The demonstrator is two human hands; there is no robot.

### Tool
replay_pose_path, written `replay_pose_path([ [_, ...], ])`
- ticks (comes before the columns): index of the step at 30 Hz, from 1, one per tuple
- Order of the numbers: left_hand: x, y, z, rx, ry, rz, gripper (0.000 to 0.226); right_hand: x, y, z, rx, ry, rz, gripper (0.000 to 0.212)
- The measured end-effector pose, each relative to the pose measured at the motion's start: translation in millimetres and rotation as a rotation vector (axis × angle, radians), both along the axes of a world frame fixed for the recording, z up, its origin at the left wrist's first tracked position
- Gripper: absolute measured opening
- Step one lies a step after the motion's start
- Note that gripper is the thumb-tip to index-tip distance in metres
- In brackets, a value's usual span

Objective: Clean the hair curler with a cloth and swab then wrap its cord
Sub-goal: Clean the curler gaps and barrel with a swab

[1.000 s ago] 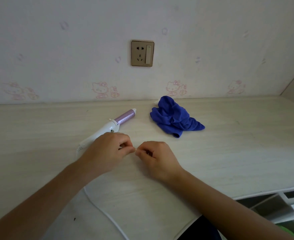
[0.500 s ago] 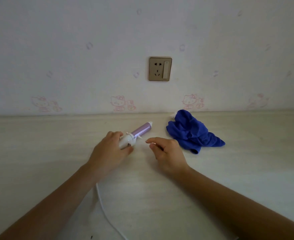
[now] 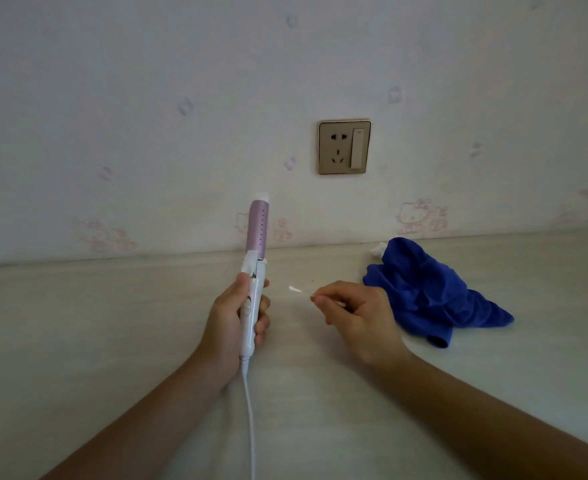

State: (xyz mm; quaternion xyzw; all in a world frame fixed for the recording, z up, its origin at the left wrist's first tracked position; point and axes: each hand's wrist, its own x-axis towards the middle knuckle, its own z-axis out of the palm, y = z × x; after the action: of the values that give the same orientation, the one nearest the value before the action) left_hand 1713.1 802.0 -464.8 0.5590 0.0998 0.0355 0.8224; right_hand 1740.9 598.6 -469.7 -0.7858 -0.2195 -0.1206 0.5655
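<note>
My left hand (image 3: pixel 231 318) grips the white handle of the hair curler (image 3: pixel 256 258) and holds it upright above the table, its purple barrel pointing up. The curler's white cord (image 3: pixel 249 417) hangs straight down from the handle toward the bottom edge of the view. To the right, my right hand (image 3: pixel 354 315) pinches a thin cotton swab (image 3: pixel 299 291), whose white tip points left toward the curler with a small gap between them. A crumpled blue cloth (image 3: pixel 431 292) lies on the table to the right of my right hand.
The pale wooden table (image 3: pixel 95 323) runs back to a wall with faint cartoon wallpaper. A brass-coloured wall socket with a switch (image 3: pixel 344 147) sits above the table's back edge. A small white object (image 3: pixel 376 250) peeks out behind the cloth.
My left hand took hold of the curler on the table and raised it upright. My right hand moved right and now holds the swab out with its tip toward the curler.
</note>
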Motion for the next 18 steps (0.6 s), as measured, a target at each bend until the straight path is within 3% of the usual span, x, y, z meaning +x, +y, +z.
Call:
replay_pose_path([
  [5, -1, -1, 5, -0.029, -0.045, -0.131, 0.06, 5, 6, 2, -0.066, -0.038, 0.072, 0.013],
  [8, 4, -5, 8, 0.093, -0.063, -0.134, 0.047, 8, 5, 2, -0.103, -0.054, 0.087, 0.015],
  [14, 11, -15, 11, 0.041, -0.124, -0.122, 0.034, 18, 0, 5, -0.079, -0.032, 0.06, 0.023],
  [18, 15, -11, 11, 0.052, -0.099, -0.124, 0.027, 18, 3, 6, 0.03, -0.05, 0.027, 0.015],
])
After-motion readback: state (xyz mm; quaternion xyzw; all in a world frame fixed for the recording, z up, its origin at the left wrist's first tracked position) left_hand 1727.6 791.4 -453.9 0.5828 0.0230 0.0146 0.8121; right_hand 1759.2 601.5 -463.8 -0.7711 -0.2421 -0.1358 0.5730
